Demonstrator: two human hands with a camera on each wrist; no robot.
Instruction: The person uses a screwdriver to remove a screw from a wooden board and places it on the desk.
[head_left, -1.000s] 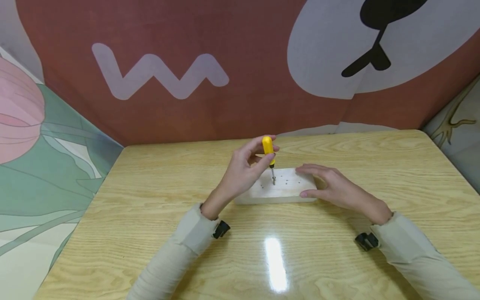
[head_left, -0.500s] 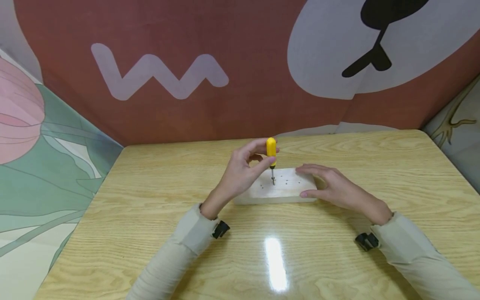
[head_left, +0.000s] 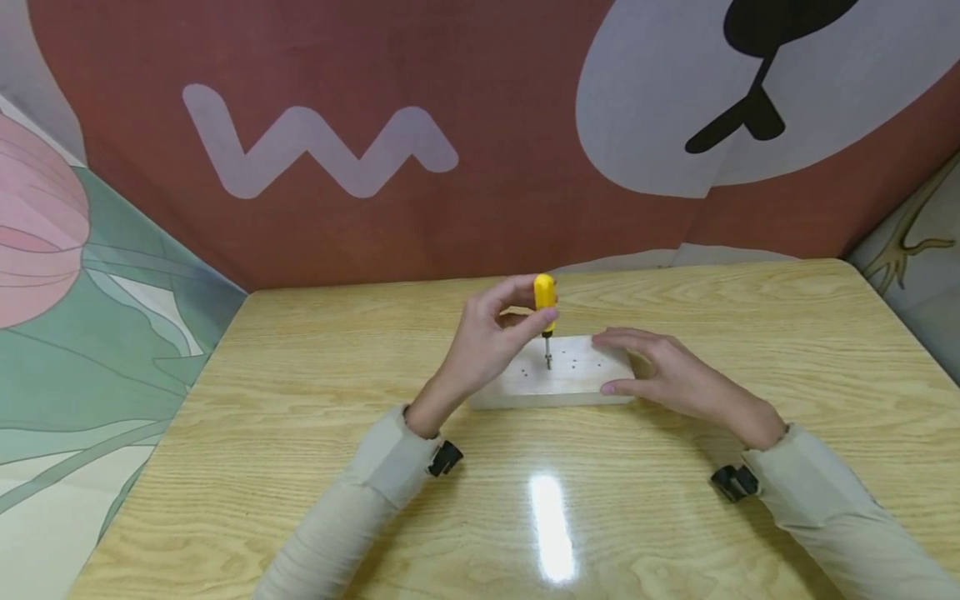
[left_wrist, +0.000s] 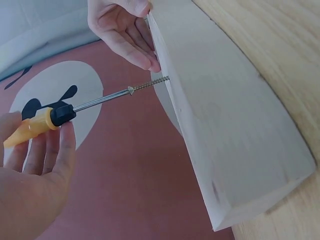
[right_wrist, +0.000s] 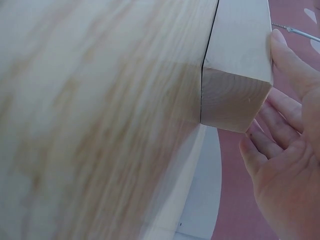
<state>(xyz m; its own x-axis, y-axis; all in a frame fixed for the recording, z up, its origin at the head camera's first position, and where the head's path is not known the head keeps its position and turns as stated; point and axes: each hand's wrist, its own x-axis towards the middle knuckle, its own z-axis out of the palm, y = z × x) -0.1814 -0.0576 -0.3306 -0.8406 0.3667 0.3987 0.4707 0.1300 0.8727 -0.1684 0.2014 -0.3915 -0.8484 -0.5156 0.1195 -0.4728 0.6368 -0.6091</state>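
Observation:
My left hand (head_left: pixel 483 343) pinches a screwdriver (head_left: pixel 544 296) by its yellow handle, thumb on the near side and fingers beyond. In the left wrist view, the metal shaft (left_wrist: pixel 102 100) meets the head of a threaded screw (left_wrist: pixel 150 84), whose point stands in the top face of a pale wooden block (left_wrist: pixel 225 115). Both screw and screwdriver are close to upright over the block. At the block's right end, my right hand (head_left: pixel 678 375) grips it, the thumb on the near edge and the fingers over the far side.
Several small dark holes (head_left: pixel 573 365) dot the block's top face. Below lies a wood-grain table (head_left: pixel 375 508) with a bright reflection near the front. A reddish-brown printed backdrop (head_left: pixel 510 200) rises behind the far edge.
The screwdriver handle's top has shifted slightly right and the tool stands more upright. My left fingers have moved a little around the handle. The right hand and block stay put.

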